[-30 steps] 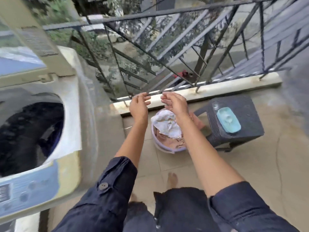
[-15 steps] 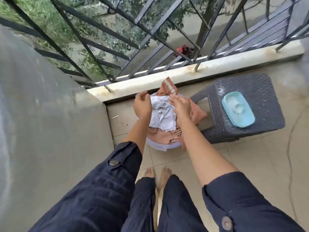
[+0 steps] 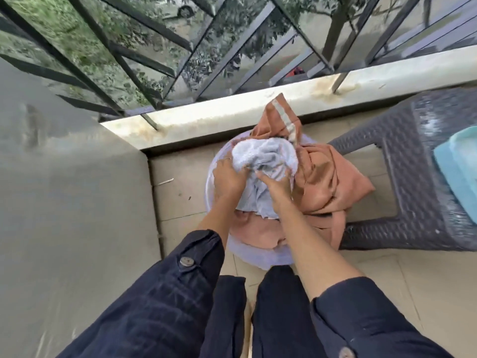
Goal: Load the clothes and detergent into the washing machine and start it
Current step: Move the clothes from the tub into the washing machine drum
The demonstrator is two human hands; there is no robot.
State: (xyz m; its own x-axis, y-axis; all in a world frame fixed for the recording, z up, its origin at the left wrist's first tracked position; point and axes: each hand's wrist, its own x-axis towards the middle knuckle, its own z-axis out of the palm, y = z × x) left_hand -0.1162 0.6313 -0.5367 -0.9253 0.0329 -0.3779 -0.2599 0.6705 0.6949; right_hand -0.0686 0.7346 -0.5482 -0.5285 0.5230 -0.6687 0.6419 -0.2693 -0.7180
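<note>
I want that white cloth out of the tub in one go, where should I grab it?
Grip the white cloth low on both flanks, coming straight down from above. It sits bunched on top of the orange garment, and the left hand and right hand already dig into its near edge.

No writing, label, brand or number can be read anywhere in the frame.
</note>
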